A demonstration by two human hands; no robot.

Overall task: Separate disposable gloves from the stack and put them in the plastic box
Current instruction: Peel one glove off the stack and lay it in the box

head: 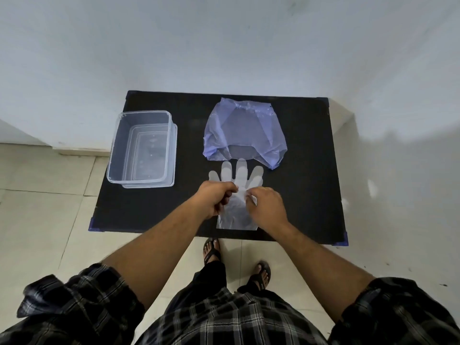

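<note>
A stack of clear disposable gloves (237, 176) lies flat on the black table (306, 170), fingers pointing away from me. My left hand (215, 197) pinches the glove film at the palm area from the left. My right hand (265, 207) pinches the same film from the right. The two pinches sit close together above the stack's middle. A clear plastic box (142, 150) stands open at the table's left side and looks empty. How many gloves are in the stack cannot be told.
A crumpled bluish plastic bag (245, 130) lies behind the gloves at the table's back. The box rests on what looks like its lid (174, 155). A white wall rises behind the table. My feet in sandals (211, 250) stand on the tiled floor.
</note>
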